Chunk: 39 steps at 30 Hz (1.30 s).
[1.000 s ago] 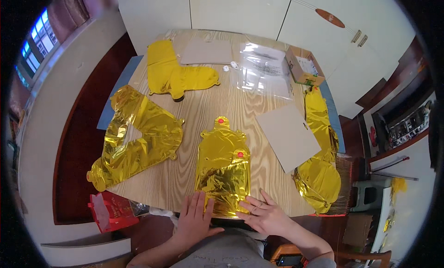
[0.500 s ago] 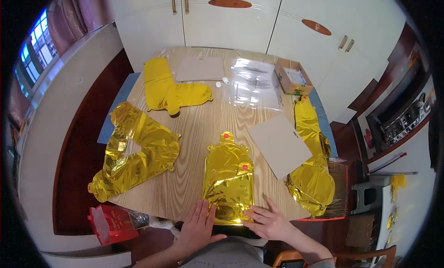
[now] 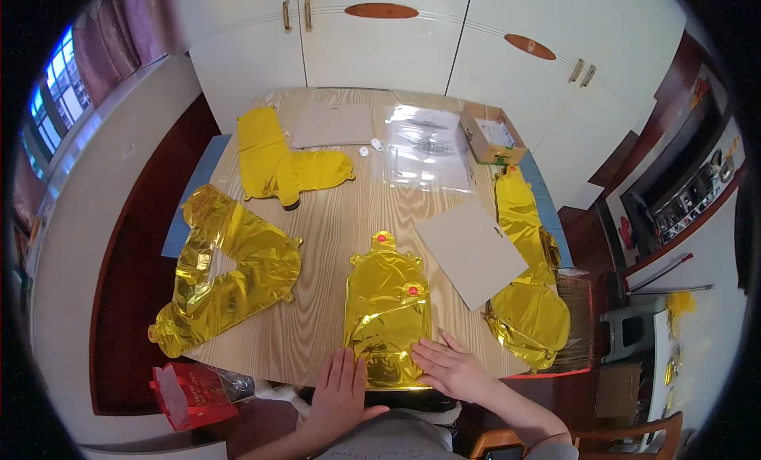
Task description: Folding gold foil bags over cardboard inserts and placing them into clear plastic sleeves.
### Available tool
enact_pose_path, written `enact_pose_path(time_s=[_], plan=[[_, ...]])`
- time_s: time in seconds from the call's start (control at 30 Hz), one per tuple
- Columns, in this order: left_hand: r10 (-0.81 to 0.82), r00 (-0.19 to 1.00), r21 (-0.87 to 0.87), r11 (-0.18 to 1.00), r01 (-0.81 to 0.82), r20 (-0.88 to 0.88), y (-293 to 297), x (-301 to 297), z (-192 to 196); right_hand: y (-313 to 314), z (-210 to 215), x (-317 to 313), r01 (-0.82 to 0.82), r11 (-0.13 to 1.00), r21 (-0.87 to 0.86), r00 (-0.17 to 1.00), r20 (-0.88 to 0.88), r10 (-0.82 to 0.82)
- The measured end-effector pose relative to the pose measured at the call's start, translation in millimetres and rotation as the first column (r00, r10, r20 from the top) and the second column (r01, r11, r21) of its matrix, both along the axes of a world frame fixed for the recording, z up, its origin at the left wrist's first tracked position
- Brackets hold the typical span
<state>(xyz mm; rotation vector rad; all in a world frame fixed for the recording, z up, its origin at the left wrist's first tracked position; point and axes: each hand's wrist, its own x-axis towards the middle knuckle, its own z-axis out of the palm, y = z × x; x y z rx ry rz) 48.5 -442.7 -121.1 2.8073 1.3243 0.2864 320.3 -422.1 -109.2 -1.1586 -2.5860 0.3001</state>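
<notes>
Daylight enters from the window at far left; the room is bright and evenly lit. Glare flashes off the gold foil and the clear plastic sheet. Shadows stay soft. Fisheye bends the cabinets, and the rim goes black.

My forearms cut off by the lower edge, foil balloon's near end under my palms, small white bits at the table's far edge too tiny to tell
</notes>
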Motion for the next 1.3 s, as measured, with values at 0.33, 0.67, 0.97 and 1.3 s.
enact_pose_path(time_s=[0.33, 0.67, 0.97, 1.3], plan=[[0.029, 0.999, 0.031, 0.999, -0.028, -0.016, -1.4, 0.1, -2.8, 20.2, 3.5, 8.5, -0.022, 0.997, -0.076, 0.99, 0.134, 0.033], [0.036, 0.999, 0.036, 0.999, -0.036, -0.005, -0.7, 1.7, -5.2, 53.9, 14.6, 3.0, -0.04, 0.993, -0.113, 0.953, 0.295, 0.072], [0.049, 0.999, 0.031, 0.998, -0.048, -0.014, -3.8, 1.1, -2.0, 74.8, 26.0, 35.7, 0.326, 0.93, 0.169, 0.902, 0.238, -0.36], [0.096, 0.993, -0.011, 0.995, -0.097, -0.071, -0.3, -7.9, 8.4, 85.3, 4.2, 47.3, 0.452, 0.889, 0.072, 0.869, 0.19, -0.457]])
